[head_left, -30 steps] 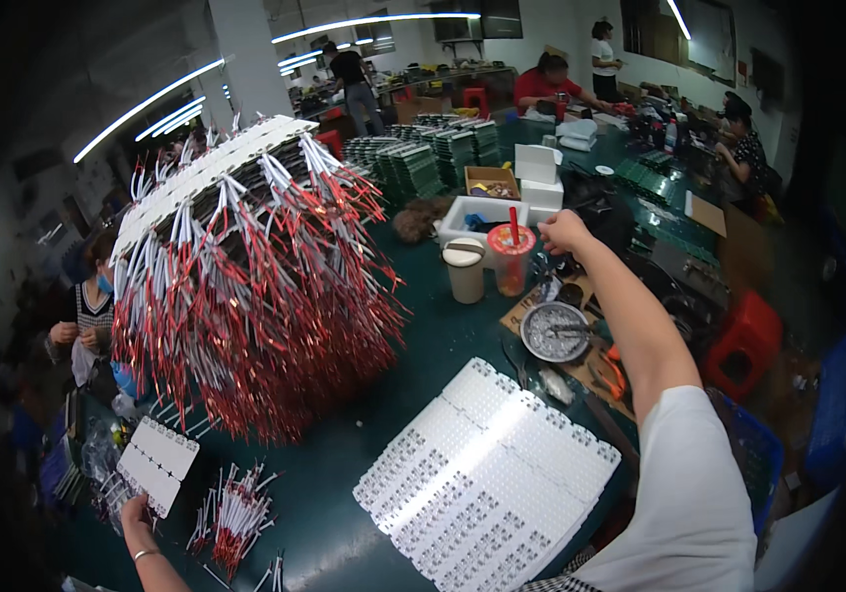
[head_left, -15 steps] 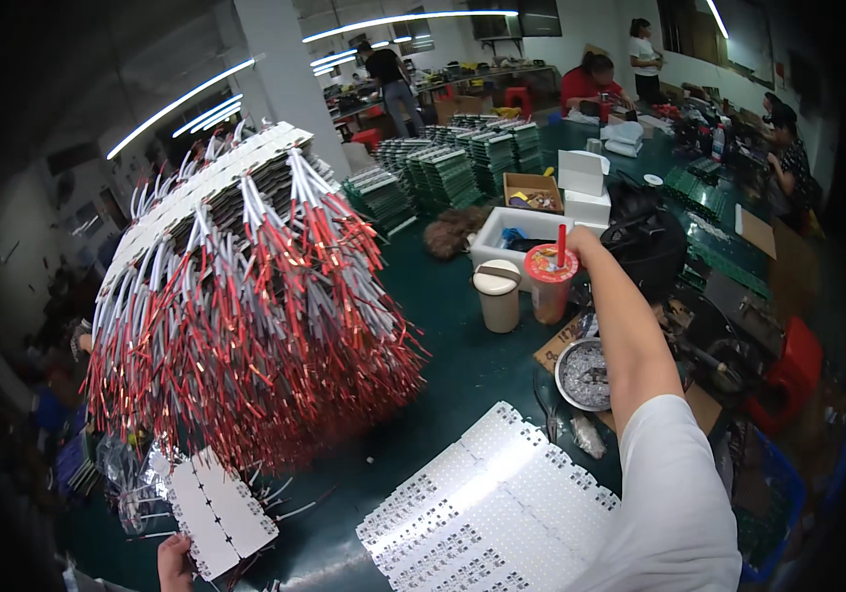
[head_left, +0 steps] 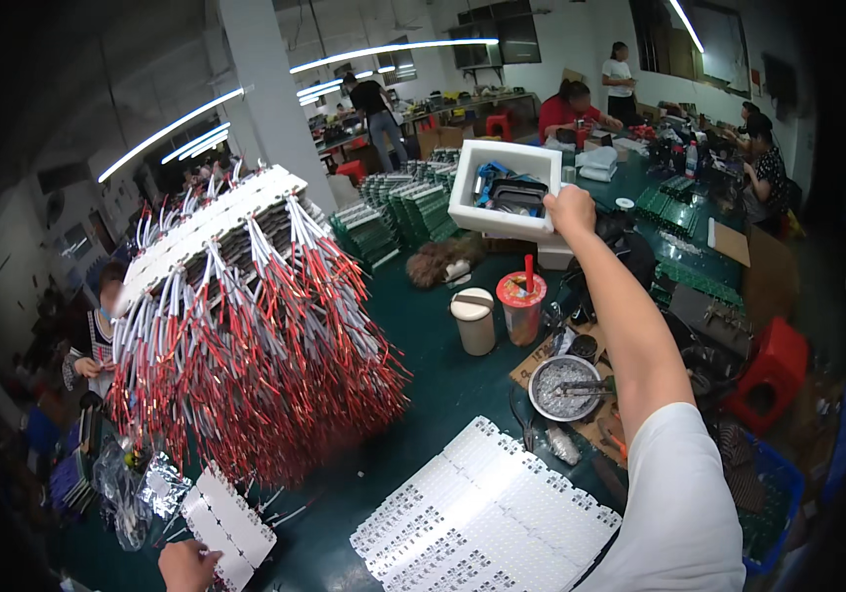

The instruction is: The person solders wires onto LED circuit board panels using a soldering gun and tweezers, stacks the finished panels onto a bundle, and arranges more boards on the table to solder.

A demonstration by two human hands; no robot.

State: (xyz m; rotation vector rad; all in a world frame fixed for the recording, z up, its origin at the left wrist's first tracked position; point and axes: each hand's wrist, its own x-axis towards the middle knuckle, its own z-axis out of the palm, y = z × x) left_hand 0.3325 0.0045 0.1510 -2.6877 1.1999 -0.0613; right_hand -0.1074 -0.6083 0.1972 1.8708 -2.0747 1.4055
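White foam box (head_left: 502,187), red & grey wires (head_left: 265,365), dk green table (head_left: 423,326), red-lid cup (head_left: 522,308)

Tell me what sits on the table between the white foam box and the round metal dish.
In the head view, a cream lidded cup and a red-lidded drink cup stand between the white foam box, held by the right hand, and the metal dish.

The white foam box (head_left: 502,187) looks matt; the white panel sheet (head_left: 487,518) is smooth plastic; the round dish (head_left: 566,388) is shiny metal; the green tabletop (head_left: 423,345) appears dull.
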